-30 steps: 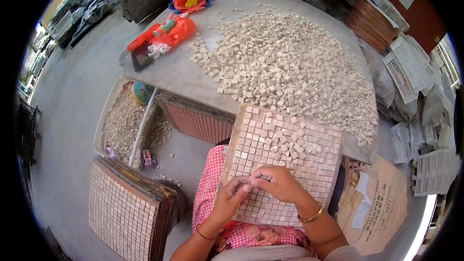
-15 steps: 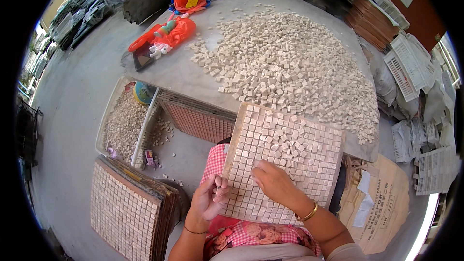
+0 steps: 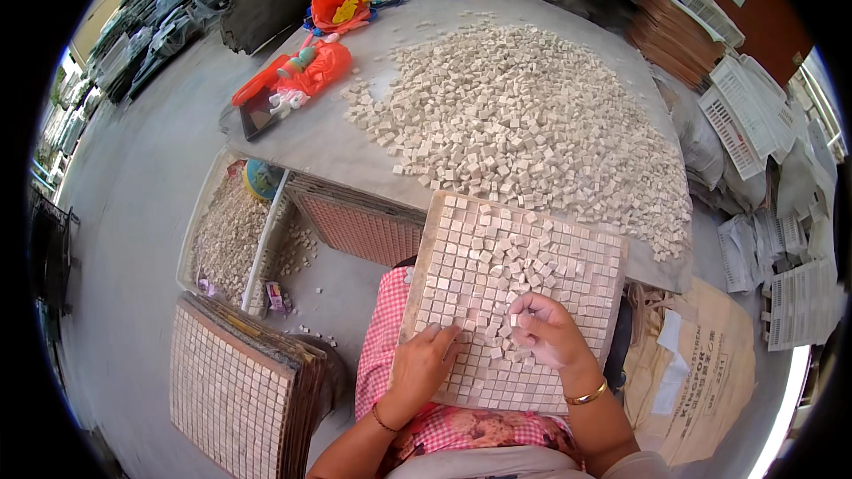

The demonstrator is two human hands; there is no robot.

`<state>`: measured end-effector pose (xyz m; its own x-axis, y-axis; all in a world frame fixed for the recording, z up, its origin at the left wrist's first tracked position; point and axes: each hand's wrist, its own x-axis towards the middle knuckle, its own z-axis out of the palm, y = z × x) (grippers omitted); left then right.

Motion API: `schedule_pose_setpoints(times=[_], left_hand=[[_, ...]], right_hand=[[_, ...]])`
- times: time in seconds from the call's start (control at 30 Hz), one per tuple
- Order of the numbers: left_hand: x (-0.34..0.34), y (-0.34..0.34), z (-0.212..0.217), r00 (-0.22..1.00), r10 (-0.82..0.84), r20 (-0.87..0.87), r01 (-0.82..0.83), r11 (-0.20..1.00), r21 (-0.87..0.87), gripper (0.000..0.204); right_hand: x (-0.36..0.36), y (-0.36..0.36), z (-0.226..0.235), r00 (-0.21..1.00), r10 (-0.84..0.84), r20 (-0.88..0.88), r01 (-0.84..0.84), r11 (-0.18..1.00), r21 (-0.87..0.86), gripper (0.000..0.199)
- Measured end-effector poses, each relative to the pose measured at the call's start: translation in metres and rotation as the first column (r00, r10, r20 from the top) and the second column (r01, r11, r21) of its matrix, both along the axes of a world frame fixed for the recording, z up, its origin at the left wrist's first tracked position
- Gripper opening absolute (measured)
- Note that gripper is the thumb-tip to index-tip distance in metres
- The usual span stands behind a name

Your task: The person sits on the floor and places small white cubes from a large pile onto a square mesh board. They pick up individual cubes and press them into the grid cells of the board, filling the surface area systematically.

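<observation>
A square grid board [image 3: 417,297] lies tilted across my lap, most of its cells filled with small pale stone mosaic tiles. Loose tiles [image 3: 510,253] are heaped over its upper middle and trail down toward my right hand. My right hand [image 3: 552,333], wearing a gold bangle, pinches a small stone tile [image 3: 515,320] between thumb and finger just above the board. On the board's left part, my left hand [image 3: 428,359] has its fingers curled together with the tips down on the tiles; whatever they hold is hidden beneath them.
A large pile of tiles [image 3: 532,115] covers the table [image 3: 373,155] beyond the board. At left stand filled boards [image 3: 231,381] in a stack and a white bin [image 3: 185,253] of tiles. Red plastic bags [image 3: 328,62] lie at the far left; a paper sack [image 3: 710,372] lies at right.
My left hand has moved from the board's left edge onto its tiles, fingers turned down. My right hand has shifted right and now shows a tile in its pinch.
</observation>
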<state>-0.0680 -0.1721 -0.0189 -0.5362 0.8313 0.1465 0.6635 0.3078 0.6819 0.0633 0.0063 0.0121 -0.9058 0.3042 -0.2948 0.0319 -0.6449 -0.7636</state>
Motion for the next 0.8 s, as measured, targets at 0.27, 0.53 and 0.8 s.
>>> schedule_pose_setpoints(times=[0.27,0.53,0.8], left_hand=[[-0.013,0.009,0.004,0.997,0.013,-0.074,-0.012,1.0,0.009,0.02],[-0.016,0.011,-0.007,0.996,0.048,0.079,-0.049,0.999,0.001,0.02],[-0.02,0.016,-0.004,0.999,0.0,0.052,-0.001,1.0,0.015,0.017]], right_hand=[[0.032,0.0,-0.019,0.994,-0.057,-0.094,0.043,0.988,-0.151,0.015],[0.021,-0.003,-0.007,0.993,0.028,-0.113,-0.043,0.99,-0.137,0.017],[-0.008,-0.008,-0.006,0.963,-0.025,0.267,-0.248,0.298,0.922,0.021]])
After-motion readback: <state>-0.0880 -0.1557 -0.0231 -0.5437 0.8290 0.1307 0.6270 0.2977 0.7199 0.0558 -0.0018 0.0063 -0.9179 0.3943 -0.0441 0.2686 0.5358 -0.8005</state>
